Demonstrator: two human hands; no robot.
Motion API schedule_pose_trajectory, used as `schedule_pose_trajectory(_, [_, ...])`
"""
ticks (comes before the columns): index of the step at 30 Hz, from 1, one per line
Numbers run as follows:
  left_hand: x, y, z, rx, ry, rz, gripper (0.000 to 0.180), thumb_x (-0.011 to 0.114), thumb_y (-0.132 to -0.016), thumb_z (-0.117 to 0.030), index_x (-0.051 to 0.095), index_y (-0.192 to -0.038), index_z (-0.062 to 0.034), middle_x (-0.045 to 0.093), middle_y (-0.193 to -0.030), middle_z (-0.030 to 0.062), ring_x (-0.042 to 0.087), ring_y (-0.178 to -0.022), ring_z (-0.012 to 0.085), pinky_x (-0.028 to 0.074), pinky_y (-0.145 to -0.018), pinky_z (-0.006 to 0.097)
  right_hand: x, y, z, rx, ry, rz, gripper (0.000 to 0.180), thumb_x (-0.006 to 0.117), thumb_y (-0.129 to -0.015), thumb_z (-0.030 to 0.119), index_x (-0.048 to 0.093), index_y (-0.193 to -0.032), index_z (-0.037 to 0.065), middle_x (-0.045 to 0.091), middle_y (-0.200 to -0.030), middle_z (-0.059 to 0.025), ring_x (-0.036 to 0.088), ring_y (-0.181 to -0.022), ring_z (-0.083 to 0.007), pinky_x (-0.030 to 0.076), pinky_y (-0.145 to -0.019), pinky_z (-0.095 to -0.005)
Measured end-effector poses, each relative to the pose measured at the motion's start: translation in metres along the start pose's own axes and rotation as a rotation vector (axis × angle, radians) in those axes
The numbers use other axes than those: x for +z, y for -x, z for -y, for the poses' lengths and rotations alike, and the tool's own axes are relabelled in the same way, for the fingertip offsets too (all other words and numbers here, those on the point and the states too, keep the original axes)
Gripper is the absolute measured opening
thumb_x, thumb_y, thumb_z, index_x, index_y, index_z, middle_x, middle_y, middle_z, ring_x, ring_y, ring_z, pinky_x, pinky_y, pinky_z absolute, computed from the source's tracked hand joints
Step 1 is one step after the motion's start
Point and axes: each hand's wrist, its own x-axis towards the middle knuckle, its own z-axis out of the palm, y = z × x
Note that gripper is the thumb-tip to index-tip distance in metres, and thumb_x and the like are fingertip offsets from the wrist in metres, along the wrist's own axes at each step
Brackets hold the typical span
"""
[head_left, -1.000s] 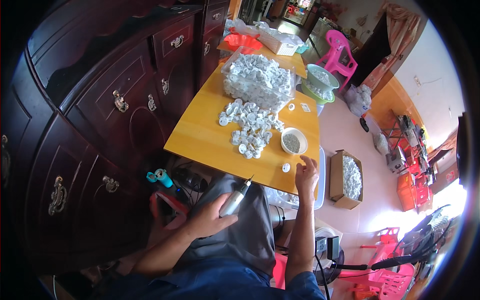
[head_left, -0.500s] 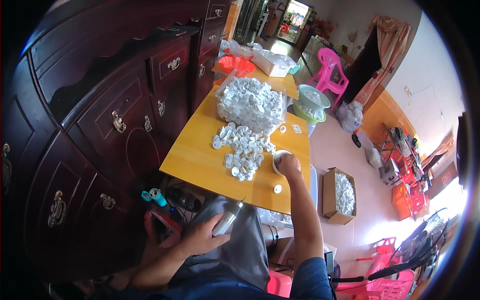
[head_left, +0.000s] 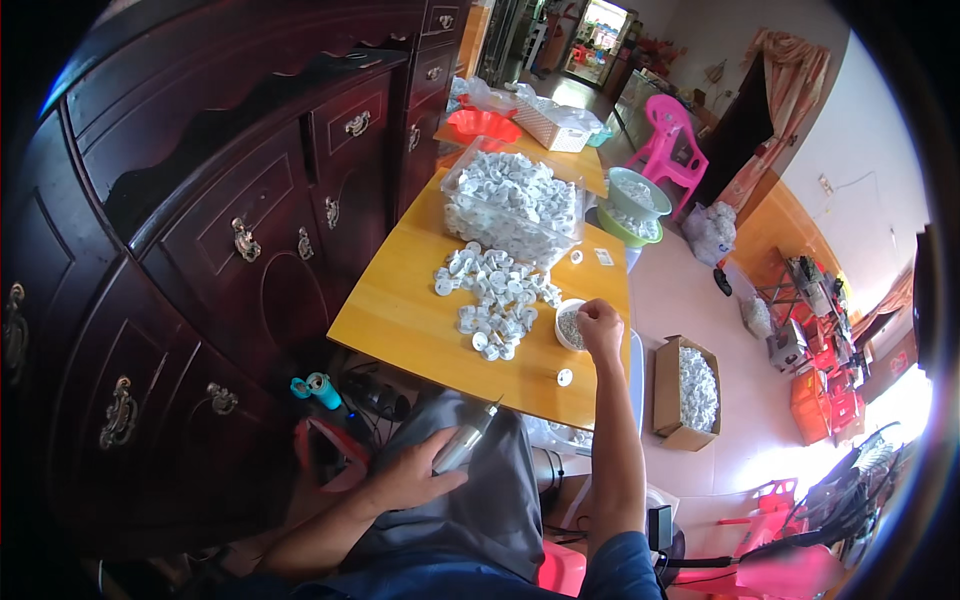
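Observation:
My left hand (head_left: 412, 474) is wrapped round a silver electric screwdriver (head_left: 463, 443) over my lap, its thin bit angled up toward the table edge. At the table's right side, my right hand (head_left: 603, 330) is closed in a pinch over the edge of a small white bowl (head_left: 560, 336). Grey bits that look like small screws fill this bowl. Whatever sits between my right fingertips is too small to make out. One round white plastic part (head_left: 565, 377) lies in front of the bowl. Left of it spreads a loose pile of similar white parts (head_left: 492, 298).
A clear plastic bin (head_left: 462, 222) heaped with white parts stands on the yellow table (head_left: 400, 300). Dark cabinets (head_left: 250, 210) line the left. Stacked basins (head_left: 650, 232), a pink chair (head_left: 668, 150) and a full cardboard box (head_left: 668, 400) are on the right.
My right hand has lifted and shifted slightly right, uncovering more of the bowl's contents. The left hand still holds the screwdriver. The whole view has shifted a little.

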Motion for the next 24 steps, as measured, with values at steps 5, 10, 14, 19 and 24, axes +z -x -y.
schedule_pose_trajectory(5, [-0.001,0.001,-0.005,-0.009,-0.012,-0.018,0.066,0.074,-0.086,-0.013,0.044,-0.142,0.0026,0.061,-0.117,0.0125,0.058,-0.108,0.0164,0.048,-0.094,0.032,-0.005,0.048,0.035,0.174,-0.931,0.154,0.009,0.066,-0.087,0.005,0.068,-0.094,-0.001,0.069,-0.080,-0.0046,0.063,-0.068,-0.0111,0.049,-0.063,-0.0238])
schedule_pose_trajectory(10, [0.000,-0.001,-0.006,0.052,0.027,-0.061,0.066,0.073,-0.087,-0.012,0.042,-0.144,0.0025,0.059,-0.126,0.0135,0.056,-0.118,0.0173,0.044,-0.102,0.032,0.018,0.100,0.049,0.239,-1.212,0.339,0.010,0.069,-0.093,0.009,0.067,-0.099,0.002,0.071,-0.088,-0.0053,0.064,-0.072,-0.0114,0.052,-0.066,-0.0250])
schedule_pose_trajectory(14, [-0.002,-0.002,-0.007,0.110,0.024,-0.109,0.066,0.072,-0.087,-0.010,0.042,-0.144,0.0027,0.058,-0.129,0.0131,0.055,-0.120,0.0170,0.042,-0.104,0.032,0.027,0.131,0.064,0.427,-1.442,0.523,0.004,0.065,-0.096,0.007,0.065,-0.099,0.004,0.069,-0.096,-0.0072,0.066,-0.077,-0.0135,0.056,-0.071,-0.0256])
schedule_pose_trajectory(19, [-0.002,-0.001,-0.012,0.061,0.024,-0.085,0.066,0.072,-0.087,-0.010,0.042,-0.144,0.0029,0.058,-0.130,0.0134,0.054,-0.122,0.0174,0.042,-0.105,0.032,0.031,0.142,0.065,0.424,-1.636,0.656,0.004,0.063,-0.096,0.004,0.065,-0.100,0.003,0.067,-0.093,-0.0063,0.066,-0.077,-0.0144,0.057,-0.072,-0.0271])
schedule_pose_trajectory(24, [-0.002,-0.001,-0.014,0.050,-0.012,-0.094,0.067,0.073,-0.086,-0.011,0.042,-0.144,0.0018,0.059,-0.130,0.0142,0.055,-0.121,0.0174,0.043,-0.104,0.032,0.029,0.145,0.070,0.457,-1.669,0.662,0.005,0.063,-0.094,0.003,0.065,-0.099,0.003,0.067,-0.091,-0.0064,0.066,-0.076,-0.0145,0.057,-0.071,-0.0279])
